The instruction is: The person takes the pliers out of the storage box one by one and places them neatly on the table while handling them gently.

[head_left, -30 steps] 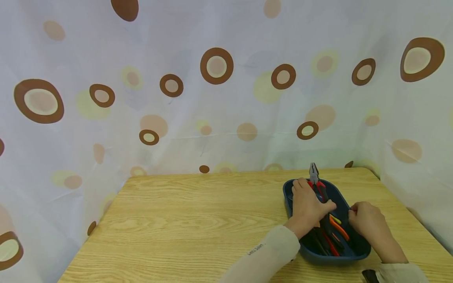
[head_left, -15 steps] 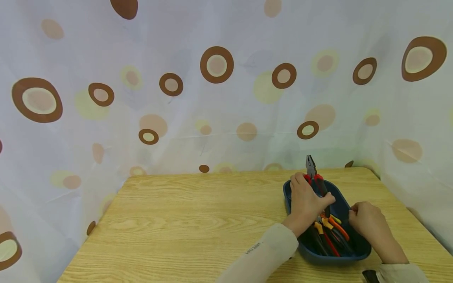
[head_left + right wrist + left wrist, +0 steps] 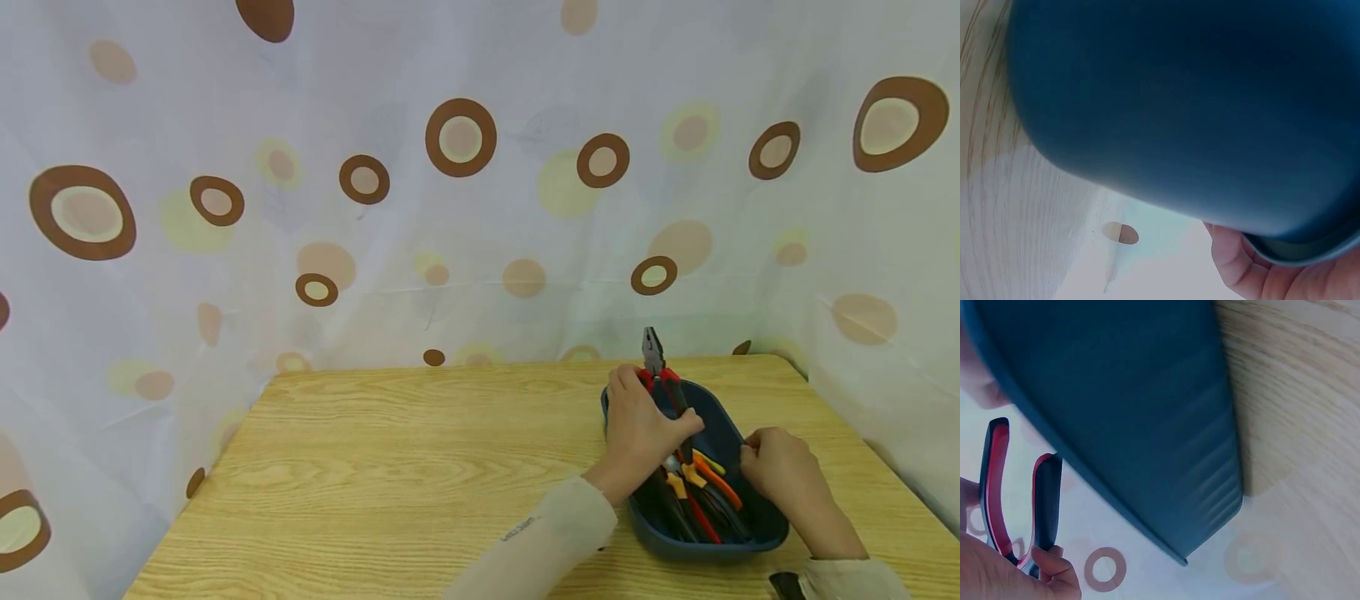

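My left hand (image 3: pixel 637 429) grips a pair of combination pliers (image 3: pixel 654 354) by its red-and-black handles, over the left side of a dark blue bin (image 3: pixel 701 550). The grey nose points up and away from me. In the left wrist view, the handles of the pliers (image 3: pixel 1046 506) spread apart beyond the bin's rim, fingers and thumb around them. On the other side, my right hand (image 3: pixel 783 471) pinches the bin's right rim. The right wrist view has the curled fingers (image 3: pixel 1235 256) at that rim, close beside the bin's outer wall (image 3: pixel 1166 112).
Several more pliers lie inside the bin, among them one with orange handles (image 3: pixel 722 485) and one with yellow-and-black handles (image 3: pixel 677 486). The bin stands at the right of a wooden table (image 3: pixel 390 467). A spotted curtain (image 3: pixel 480 208) hangs behind and along both sides.
My left hand has lifted the combination pliers slightly and shifted left with them, uncovering the yellow-and-black handles below. The right hand stays at the rim.
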